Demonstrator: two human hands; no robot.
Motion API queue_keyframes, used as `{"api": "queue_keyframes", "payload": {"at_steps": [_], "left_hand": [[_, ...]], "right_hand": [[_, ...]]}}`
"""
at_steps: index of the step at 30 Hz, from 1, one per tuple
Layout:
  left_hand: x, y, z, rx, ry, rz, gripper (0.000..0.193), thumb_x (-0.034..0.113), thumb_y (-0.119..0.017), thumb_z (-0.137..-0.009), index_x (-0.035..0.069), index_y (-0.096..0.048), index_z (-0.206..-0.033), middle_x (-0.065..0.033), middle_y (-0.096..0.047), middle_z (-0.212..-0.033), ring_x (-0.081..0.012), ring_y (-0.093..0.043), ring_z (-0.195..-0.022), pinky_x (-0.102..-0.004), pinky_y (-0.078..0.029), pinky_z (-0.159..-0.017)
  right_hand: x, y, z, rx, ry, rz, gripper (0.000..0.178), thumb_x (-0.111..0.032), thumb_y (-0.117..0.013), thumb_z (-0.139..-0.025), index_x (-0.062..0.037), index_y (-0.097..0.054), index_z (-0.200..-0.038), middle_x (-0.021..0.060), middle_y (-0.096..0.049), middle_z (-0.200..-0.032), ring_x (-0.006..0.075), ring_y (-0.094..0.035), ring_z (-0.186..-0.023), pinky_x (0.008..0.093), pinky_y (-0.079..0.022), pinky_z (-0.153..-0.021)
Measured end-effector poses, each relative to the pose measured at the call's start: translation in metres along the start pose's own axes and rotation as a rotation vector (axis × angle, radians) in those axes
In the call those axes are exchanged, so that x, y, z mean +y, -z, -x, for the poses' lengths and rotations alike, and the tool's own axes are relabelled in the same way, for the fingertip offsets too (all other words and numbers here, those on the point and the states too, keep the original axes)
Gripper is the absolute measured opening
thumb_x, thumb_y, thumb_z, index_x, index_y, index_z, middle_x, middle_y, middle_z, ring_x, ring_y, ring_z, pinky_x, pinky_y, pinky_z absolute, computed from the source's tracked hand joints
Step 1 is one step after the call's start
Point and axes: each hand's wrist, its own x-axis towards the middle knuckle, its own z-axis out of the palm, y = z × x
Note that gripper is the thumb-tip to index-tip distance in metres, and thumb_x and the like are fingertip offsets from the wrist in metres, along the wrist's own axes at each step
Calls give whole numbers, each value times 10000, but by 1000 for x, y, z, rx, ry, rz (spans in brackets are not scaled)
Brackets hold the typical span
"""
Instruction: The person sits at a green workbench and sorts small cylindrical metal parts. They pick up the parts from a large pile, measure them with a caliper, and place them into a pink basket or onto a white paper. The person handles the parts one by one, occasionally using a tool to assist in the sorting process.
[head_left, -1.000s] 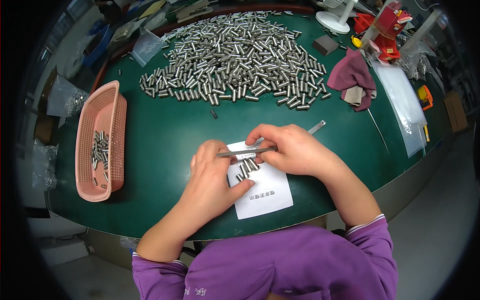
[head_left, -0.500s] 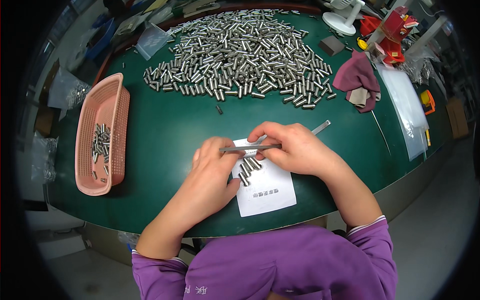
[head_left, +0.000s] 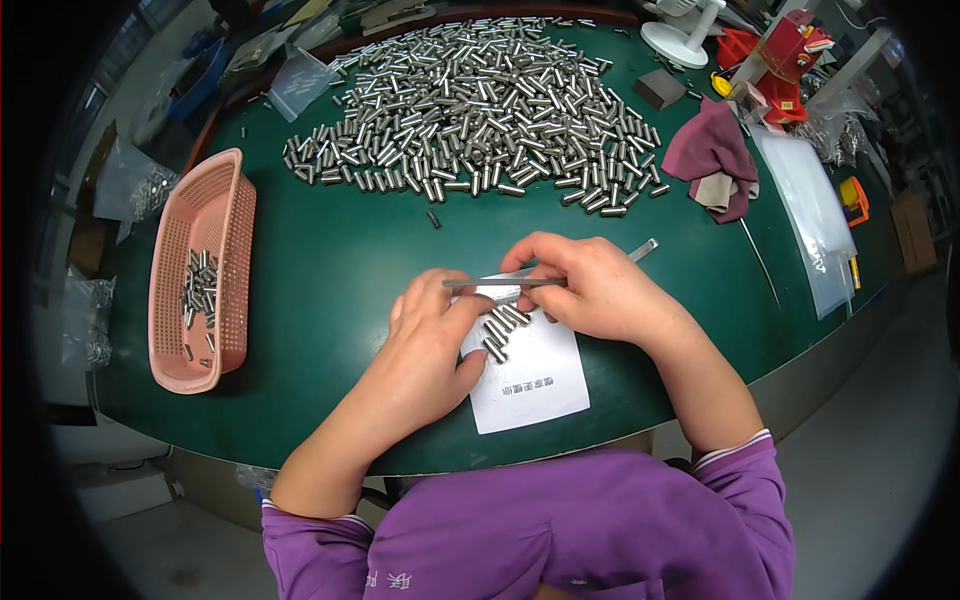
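A few short metal pins [head_left: 496, 350] lie close together on the white paper [head_left: 530, 405], which rests on the green bench [head_left: 350, 265] between the two hands. Above them, the fingers of the right hand [head_left: 600, 290] are closed on one end of a thin metal bar [head_left: 490, 283]. The fingers of the left hand [head_left: 425, 330] are bent at its other end; whether they grip it, I cannot tell. Concerning the progress, I can judge only from how the pins lie: a small number is inside the pink basket [head_left: 245, 280] at the left, the few pins on the paper seem to be the ones in hand, and the big pile [head_left: 480, 110] at the far side looks not yet handled. So probably only a little is done and much is left.
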Motion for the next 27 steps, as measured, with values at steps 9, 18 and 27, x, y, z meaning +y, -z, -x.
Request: {"api": "queue_keyframes", "payload": {"at_steps": [9,18,27], "left_hand": [[-2,-5,-2,27,-29,-4,417,55,-718,-747,43,-614,-1151,-145,-530,-1194,-332,-470,-1225,-443,-366,-1041],[-4,-9,-3,46,-32,-2,408,64,-713,-752,41,-612,-1147,-144,-528,-1193,-329,-474,-1214,-444,-368,-1034],[-4,-7,-2,39,-35,8,372,29,-670,-767,42,-614,-1134,-147,-513,-1226,-345,-459,-1243,-454,-357,-1056]], "right_hand": [[0,4,-1,7,-24,-3,336,-19,-540,-812,-60,-593,-1141,80,-742,-815,152,-699,-687,290,-537,-648],[1,4,-2,-7,-54,-17,339,-7,-540,-812,-57,-592,-1144,75,-740,-808,138,-693,-672,283,-538,-642],[0,3,-1,-22,-24,-13,350,-10,-537,-796,-67,-597,-1136,64,-738,-796,155,-685,-679,298,-524,-632]]}}
